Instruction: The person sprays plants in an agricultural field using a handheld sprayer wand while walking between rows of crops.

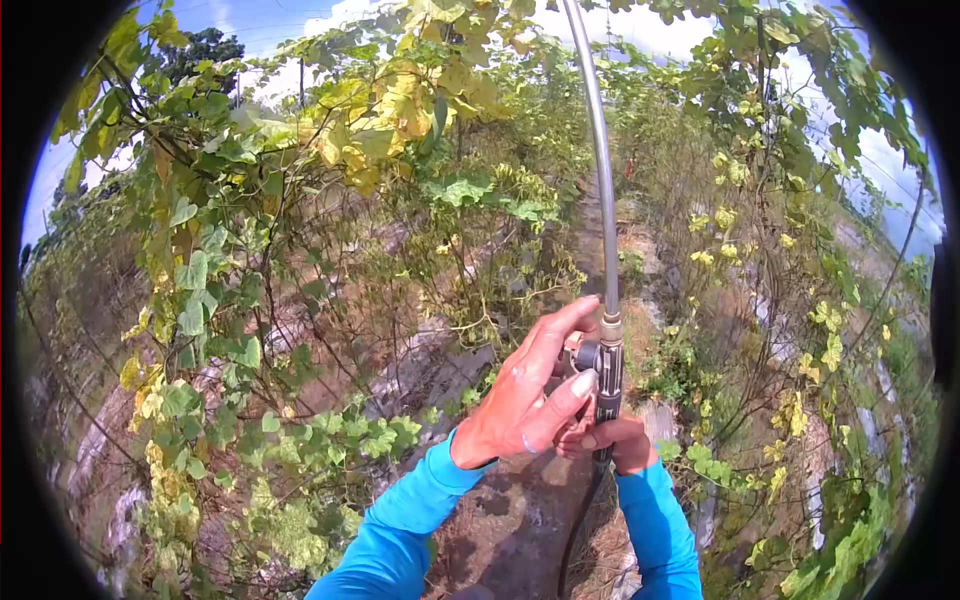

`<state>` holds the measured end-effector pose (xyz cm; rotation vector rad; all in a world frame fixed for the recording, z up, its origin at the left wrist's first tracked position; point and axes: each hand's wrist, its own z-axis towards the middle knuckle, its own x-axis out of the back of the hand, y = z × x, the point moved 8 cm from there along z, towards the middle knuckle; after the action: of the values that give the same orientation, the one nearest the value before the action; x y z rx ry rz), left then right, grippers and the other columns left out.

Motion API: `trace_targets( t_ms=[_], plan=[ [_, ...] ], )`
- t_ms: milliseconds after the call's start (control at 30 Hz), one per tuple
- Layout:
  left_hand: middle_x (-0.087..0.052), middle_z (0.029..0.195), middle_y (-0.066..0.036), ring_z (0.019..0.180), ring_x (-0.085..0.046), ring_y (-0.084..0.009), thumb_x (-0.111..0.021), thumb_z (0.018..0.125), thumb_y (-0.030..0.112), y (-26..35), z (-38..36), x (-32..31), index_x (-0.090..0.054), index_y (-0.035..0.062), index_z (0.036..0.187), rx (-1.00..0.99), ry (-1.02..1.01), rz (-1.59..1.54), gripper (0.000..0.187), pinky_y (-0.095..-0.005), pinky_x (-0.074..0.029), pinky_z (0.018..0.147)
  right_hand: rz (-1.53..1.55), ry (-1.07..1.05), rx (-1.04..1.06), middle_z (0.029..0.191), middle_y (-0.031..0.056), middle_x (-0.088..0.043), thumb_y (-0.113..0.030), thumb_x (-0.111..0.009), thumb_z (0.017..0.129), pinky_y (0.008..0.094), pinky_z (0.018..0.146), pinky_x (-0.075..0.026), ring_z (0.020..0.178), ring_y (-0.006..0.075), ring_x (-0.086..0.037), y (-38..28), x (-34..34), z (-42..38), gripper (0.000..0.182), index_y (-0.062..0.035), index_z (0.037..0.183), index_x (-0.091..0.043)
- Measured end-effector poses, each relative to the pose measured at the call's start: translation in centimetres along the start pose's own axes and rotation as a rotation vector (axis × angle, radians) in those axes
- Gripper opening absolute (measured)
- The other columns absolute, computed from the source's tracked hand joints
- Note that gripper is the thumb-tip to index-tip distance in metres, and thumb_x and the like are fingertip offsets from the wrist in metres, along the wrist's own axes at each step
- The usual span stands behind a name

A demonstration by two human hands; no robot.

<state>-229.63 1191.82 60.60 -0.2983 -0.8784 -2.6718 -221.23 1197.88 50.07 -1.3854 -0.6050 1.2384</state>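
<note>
The sprayer wand stands near upright, its long axis running away from the body. Its metal tube (604,190) rises past the top edge of view; the tip is out of sight. The dark, ribbed handle (611,378) lies to the right of the left hand (515,405) and directly above the right hand (622,438), which is closed around the handle's lower end. The left hand is partly curled beside the handle, thumb and fingers about the round black knob (588,355); whether it grips the knob cannot be determined. Both hands are at the handle, the left reaching higher.

Condition: tube smooth, grey and shiny, bowed in view, possibly by the lens; collar (611,328) brass-coloured, seated at the handle's top. A dark hose (583,515) hangs below. Leafy vines (380,110), partly yellowed, flank the dirt path (500,525) on both sides.
</note>
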Motion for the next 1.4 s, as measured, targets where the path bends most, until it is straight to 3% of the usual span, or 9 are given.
trace_targets(
  t_ms=[67, 200, 333, 467, 767, 867, 1067, 1200, 1400],
  plan=[
    [-0.051, 0.126, -0.019, 0.110, -0.054, -0.0261, -0.052, 0.093, 0.046, -1.7, 0.1, 4.0, -0.031, -0.0002, 0.147, 0.102, 0.301, -0.216, 0.074, -0.0400, -0.048, 0.090, 0.158, -0.291, 0.035, 0.072, 0.0016, -0.047, -0.011, -0.068, 0.063, 0.0297, 0.055, -0.042, 0.060, 0.0132, -0.048, -4.3, -2.7, 4.6, 0.037, -0.0048, 0.095, -0.049],
    [-0.054, 0.113, -0.012, 0.096, -0.055, -0.0165, -0.051, 0.093, 0.045, -5.5, -2.7, 6.4, -0.041, -0.0003, 0.134, 0.162, 0.574, -0.466, 0.061, -0.0299, -0.049, 0.080, 0.040, -0.329, 0.089, 0.067, 0.0045, -0.045, -0.019, -0.066, 0.062, 0.0320, 0.049, -0.043, 0.056, 0.0154, -0.046, -12.7, -5.8, 10.1, 0.035, -0.0044, 0.084, -0.044],
    [-0.060, 0.099, -0.009, 0.085, -0.058, -0.0160, -0.049, 0.096, 0.033, -11.7, -6.9, 1.9, -0.052, 0.0001, 0.117, 0.500, 0.350, -0.619, 0.039, -0.0302, -0.047, 0.078, 0.084, -0.443, 0.085, 0.066, 0.0035, -0.043, -0.019, -0.065, 0.065, 0.0325, 0.049, -0.043, 0.055, 0.0149, -0.044, -15.6, -7.5, 12.7, 0.033, -0.0048, 0.084, -0.042],
    [-0.058, 0.091, -0.005, 0.081, -0.052, -0.0130, -0.047, 0.097, 0.035, -12.5, -8.8, -0.6, -0.057, -0.0002, 0.099, 0.556, 0.109, -0.578, 0.036, -0.0287, -0.043, 0.074, 0.098, -0.530, 0.081, 0.066, 0.0029, -0.042, -0.019, -0.065, 0.066, 0.0329, 0.050, -0.042, 0.055, 0.0149, -0.043, -16.1, -8.6, 15.6, 0.032, -0.0051, 0.084, -0.042],
    [-0.055, 0.078, 0.001, 0.077, -0.052, -0.0089, -0.054, 0.101, 0.032, -18.1, -17.6, -7.8, -0.058, 0.0038, 0.089, 0.652, -0.193, -0.696, 0.031, -0.0273, -0.043, 0.068, 0.138, -0.710, 0.069, 0.068, 0.0028, -0.041, -0.025, -0.066, 0.066, 0.0313, 0.050, -0.041, 0.056, 0.0152, -0.042, -16.2, -11.0, 20.3, 0.036, -0.0066, 0.087, -0.043],
    [-0.060, 0.089, 0.000, 0.086, -0.059, -0.0092, -0.052, 0.102, 0.034, -19.9, -20.0, -9.4, -0.061, 0.0053, 0.098, 0.756, -0.401, -0.616, 0.030, -0.0264, -0.048, 0.074, 0.121, -0.717, 0.085, 0.068, 0.0024, -0.041, -0.025, -0.067, 0.067, 0.0316, 0.050, -0.040, 0.057, 0.0152, -0.042, -16.6, -10.8, 21.5, 0.036, -0.0064, 0.087, -0.043],
    [-0.060, 0.090, 0.000, 0.086, -0.060, -0.0089, -0.052, 0.102, 0.035, -19.4, -19.7, -8.5, -0.061, 0.0050, 0.098, 0.770, -0.353, -0.689, 0.032, -0.0255, -0.048, 0.074, 0.129, -0.784, 0.048, 0.068, 0.0024, -0.042, -0.022, -0.066, 0.069, 0.0316, 0.051, -0.042, 0.058, 0.0152, -0.044, -16.7, -10.2, 22.2, 0.033, -0.0058, 0.087, -0.044],
    [-0.059, 0.090, -0.001, 0.088, -0.059, -0.0099, -0.054, 0.101, 0.038, -19.5, -19.8, -7.6, -0.060, 0.0041, 0.096, 0.800, -0.196, -0.775, 0.035, -0.0274, -0.047, 0.079, 0.108, -0.651, 0.097, 0.069, 0.0038, -0.043, -0.020, -0.063, 0.070, 0.0312, 0.051, -0.042, 0.058, 0.0150, -0.043, -17.0, -8.9, 22.9, 0.030, -0.0047, 0.088, -0.044],
    [-0.059, 0.091, -0.001, 0.087, -0.057, -0.0106, -0.055, 0.100, 0.039, -19.7, -21.0, -8.8, -0.060, 0.0048, 0.095, 0.750, -0.311, -0.709, 0.035, -0.0287, -0.046, 0.081, 0.035, -0.358, 0.233, 0.069, 0.0021, -0.041, -0.019, -0.060, 0.076, 0.0302, 0.051, -0.042, 0.056, 0.0125, -0.042, -17.6, -5.9, 22.7, 0.025, -0.0055, 0.092, -0.045]
  ],
)
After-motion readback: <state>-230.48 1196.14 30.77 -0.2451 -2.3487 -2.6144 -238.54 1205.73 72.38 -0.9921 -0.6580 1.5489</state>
